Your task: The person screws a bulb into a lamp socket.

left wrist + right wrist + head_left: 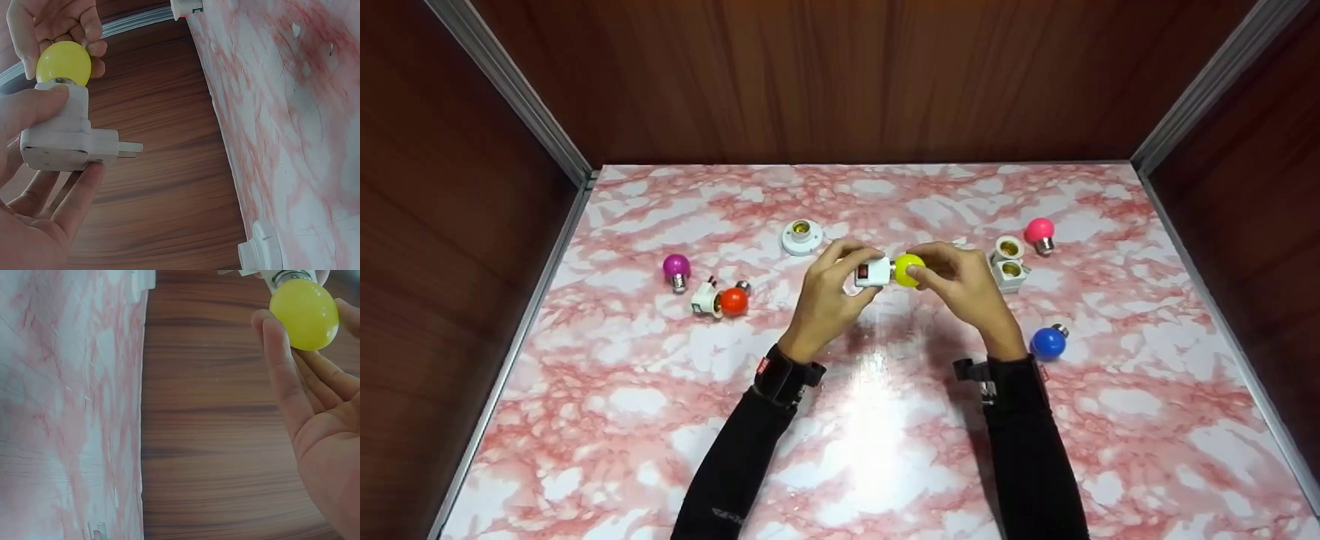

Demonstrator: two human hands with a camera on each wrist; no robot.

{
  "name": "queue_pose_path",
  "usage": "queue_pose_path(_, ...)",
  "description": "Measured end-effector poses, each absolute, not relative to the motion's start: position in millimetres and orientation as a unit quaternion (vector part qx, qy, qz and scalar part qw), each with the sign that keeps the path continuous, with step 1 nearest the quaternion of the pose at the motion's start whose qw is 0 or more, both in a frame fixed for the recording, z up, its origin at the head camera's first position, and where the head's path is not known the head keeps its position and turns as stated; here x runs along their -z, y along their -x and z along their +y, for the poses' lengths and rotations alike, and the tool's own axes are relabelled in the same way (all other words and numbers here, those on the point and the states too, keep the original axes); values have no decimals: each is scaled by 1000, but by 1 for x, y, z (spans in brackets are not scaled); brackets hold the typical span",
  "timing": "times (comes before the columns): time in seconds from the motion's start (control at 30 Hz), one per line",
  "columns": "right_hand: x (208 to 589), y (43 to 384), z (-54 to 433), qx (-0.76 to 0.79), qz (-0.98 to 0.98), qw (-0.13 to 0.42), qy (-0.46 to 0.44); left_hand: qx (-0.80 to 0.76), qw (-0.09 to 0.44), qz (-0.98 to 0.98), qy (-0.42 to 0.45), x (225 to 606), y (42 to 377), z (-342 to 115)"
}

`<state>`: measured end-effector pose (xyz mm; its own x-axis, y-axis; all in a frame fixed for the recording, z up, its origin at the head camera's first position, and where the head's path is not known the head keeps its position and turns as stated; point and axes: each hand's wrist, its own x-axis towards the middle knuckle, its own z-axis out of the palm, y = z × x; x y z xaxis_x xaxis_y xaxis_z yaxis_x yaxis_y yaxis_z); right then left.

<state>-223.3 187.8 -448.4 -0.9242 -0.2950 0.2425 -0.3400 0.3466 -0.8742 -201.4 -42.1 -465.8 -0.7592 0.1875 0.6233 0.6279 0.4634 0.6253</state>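
My left hand [826, 300] grips a white plug-in lamp socket [876, 273] that has a dark red switch on one face. Flat metal prongs [130, 147] stick out of its side in the left wrist view. A round yellow light bulb [910, 271] sits at the socket's mouth, with a bit of its metal base [291, 277] showing in the right wrist view. From the right, my right hand [976, 292] holds the bulb, thumb and fingers curved around its globe. Both things are held up above the table.
At left on the marbled table [877, 457] lie a purple bulb [676, 266], an orange-red bulb [734, 301] and another plug-in socket [705, 299]. A round lamp holder [801, 238] stands behind. Rightward are a double socket [1009, 276], a pink bulb [1039, 229] and a blue bulb [1048, 343].
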Motion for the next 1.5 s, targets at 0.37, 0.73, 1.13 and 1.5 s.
queue_pose_path(0.37,446,221,193,-520,-819,33,-239,481,226,-814,235,465,202,-45)
queue_pose_path(0.73,449,223,193,-566,-762,88,-302,557,169,-781,226,463,202,-47)
queue_pose_path(1.13,450,224,190,-548,-783,86,-283,516,208,-798,232,462,201,-45)
queue_pose_path(1.5,449,223,186,-535,-820,37,-201,487,244,-801,248,465,201,-41)
